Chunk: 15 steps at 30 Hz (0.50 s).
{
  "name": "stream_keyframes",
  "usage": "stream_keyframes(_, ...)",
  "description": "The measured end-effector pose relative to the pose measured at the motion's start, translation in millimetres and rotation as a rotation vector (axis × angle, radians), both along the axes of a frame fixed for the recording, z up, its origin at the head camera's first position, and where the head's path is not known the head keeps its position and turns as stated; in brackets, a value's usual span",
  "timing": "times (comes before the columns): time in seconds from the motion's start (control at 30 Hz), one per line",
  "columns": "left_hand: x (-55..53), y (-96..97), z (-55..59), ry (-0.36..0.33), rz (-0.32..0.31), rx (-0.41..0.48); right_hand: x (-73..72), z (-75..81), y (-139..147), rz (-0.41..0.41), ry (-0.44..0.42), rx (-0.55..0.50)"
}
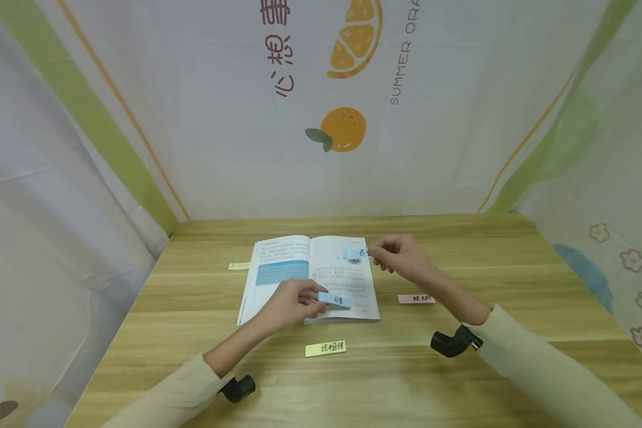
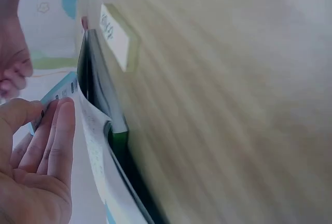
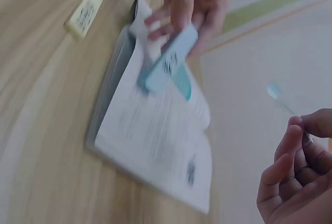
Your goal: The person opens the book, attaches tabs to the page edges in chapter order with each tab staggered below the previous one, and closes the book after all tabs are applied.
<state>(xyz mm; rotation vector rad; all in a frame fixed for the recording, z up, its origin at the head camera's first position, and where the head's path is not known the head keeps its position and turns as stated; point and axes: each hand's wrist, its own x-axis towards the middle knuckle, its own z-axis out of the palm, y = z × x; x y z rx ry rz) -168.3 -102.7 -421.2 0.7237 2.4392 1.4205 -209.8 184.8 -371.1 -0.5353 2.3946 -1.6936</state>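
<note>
Fingers (image 1: 314, 295) of the left hand (image 1: 291, 304) pinch a pale blue handwritten paper slip (image 1: 334, 300) at its left end, its long axis running left to right over the lower right page of the open white paperback book (image 1: 278, 279). The right hand (image 1: 398, 254) pinches a second pale blue paper slip (image 1: 356, 253) by its right end, above the upper right page. A yellow paper label (image 1: 325, 348) lies on the wooden surface (image 1: 487, 249) nearer the left hand; a pink paper label (image 1: 416, 299) lies beside the right forearm.

Left wrist view: fingers (image 2: 57, 136) lie nearly straight against the slip, at the book's edge.

Right wrist view: blurred; fingers (image 3: 290, 156) curl, pinching something thin.
</note>
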Motion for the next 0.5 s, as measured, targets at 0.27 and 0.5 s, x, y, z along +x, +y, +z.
stream_keyframes(0.27,12.2,-18.1,-10.1,0.049,-0.037,-0.090,-16.9,-21.6,27,-0.100,-0.025,0.101)
stream_keyframes(0.5,21.5,-28.0,-15.2,0.055,-0.127,-0.124,-20.4,-31.3,35,-0.133,-0.042,0.150)
